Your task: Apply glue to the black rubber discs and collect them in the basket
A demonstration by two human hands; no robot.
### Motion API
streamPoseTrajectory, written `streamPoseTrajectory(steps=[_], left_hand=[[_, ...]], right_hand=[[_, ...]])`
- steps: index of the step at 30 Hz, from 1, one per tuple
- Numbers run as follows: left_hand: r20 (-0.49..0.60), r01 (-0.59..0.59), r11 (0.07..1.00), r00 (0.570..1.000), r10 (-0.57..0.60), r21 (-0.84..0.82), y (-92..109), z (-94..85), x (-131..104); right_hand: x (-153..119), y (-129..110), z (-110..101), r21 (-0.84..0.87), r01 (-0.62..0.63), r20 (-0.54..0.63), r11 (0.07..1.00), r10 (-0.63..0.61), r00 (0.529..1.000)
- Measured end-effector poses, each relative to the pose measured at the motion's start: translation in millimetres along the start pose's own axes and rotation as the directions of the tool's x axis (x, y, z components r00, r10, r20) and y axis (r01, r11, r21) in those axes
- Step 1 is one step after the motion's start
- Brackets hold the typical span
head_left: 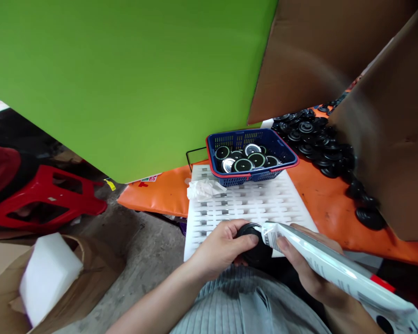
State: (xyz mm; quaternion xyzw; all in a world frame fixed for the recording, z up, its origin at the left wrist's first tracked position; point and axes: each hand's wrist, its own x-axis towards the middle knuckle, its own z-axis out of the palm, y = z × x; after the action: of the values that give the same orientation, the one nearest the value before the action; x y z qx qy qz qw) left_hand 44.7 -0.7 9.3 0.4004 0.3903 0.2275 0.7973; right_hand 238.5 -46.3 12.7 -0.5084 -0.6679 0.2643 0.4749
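My left hand [226,246] grips a round black disc-shaped part [257,253] at its left edge, thumb on the face, close to my lap. In my right hand [306,264] is a long white squeeze tube [334,264] with a red band near its far end. The tube's nozzle points left and meets the upper rim of the black part. Beyond my hands a blue basket [261,176] with a red rim holds several round discs [244,164], some dark with a pale ring, some silvery. It stands on a white slotted board [251,204].
Crumpled white tissue [205,189] lies left of the basket. Many black round parts [316,139] are heaped on the orange table cover [167,190] at right, beside cardboard [386,130]. A green panel [135,83] rises behind. At left are a red stool [55,190] and an open carton [90,273] with white foam.
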Motion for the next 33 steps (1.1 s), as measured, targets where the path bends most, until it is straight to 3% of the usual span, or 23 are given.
streamPoseTrajectory(steps=[7, 15, 21, 28, 33], left_hand=[[-0.027, 0.012, 0.999, 1.0, -0.013, -0.039, 3.1, 5.2, -0.4], [-0.033, 0.002, 0.998, 0.999, -0.004, -0.058, 4.0, 9.2, -1.2], [-0.015, -0.004, 0.998, 1.0, 0.003, -0.065, 1.5, 8.1, 0.1], [-0.027, -0.013, 0.996, 1.0, 0.011, -0.085, 0.3, 8.9, -0.4], [-0.04, -0.022, 0.996, 0.999, 0.019, -0.086, 0.3, 10.0, -1.4]], right_hand=[[-2.0, -1.9, 1.0, -0.02, 0.026, -0.01, 0.999, -0.026, 1.0], [-0.2, -6.9, 3.4, -0.085, 0.182, -0.052, 0.98, -0.187, 0.981], [1.9, -5.4, 3.0, -0.163, 0.316, -0.066, 0.935, -0.33, 0.942], [4.9, -8.7, 2.7, -0.274, 0.375, -0.105, 0.886, -0.415, 0.904], [2.2, -6.4, 0.5, -0.254, 0.384, -0.073, 0.888, -0.414, 0.907]])
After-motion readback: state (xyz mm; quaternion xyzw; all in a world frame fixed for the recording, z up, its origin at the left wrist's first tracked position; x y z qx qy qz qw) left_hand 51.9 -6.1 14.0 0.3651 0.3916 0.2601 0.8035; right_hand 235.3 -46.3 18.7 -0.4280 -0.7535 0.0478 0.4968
